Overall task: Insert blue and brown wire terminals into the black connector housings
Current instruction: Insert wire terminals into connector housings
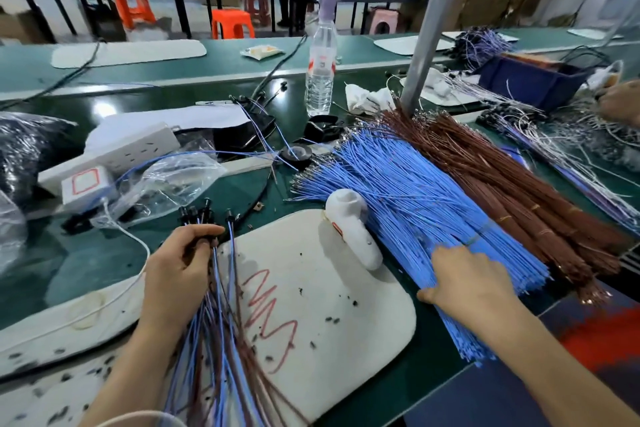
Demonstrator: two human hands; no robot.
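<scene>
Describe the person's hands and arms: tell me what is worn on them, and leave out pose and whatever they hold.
Nothing is worn. The left hand and right hand are bare, with no gloves, and no rings show. The left forearm and right forearm are uncovered right to the picture's edge: no sleeve, watch or wristband is in view.

Bright, even overhead light leaves pale glare on the green bench (97, 253) toward its left edge. Wide-angle distortion bends the frame's edges; the far background looks soft.
</scene>
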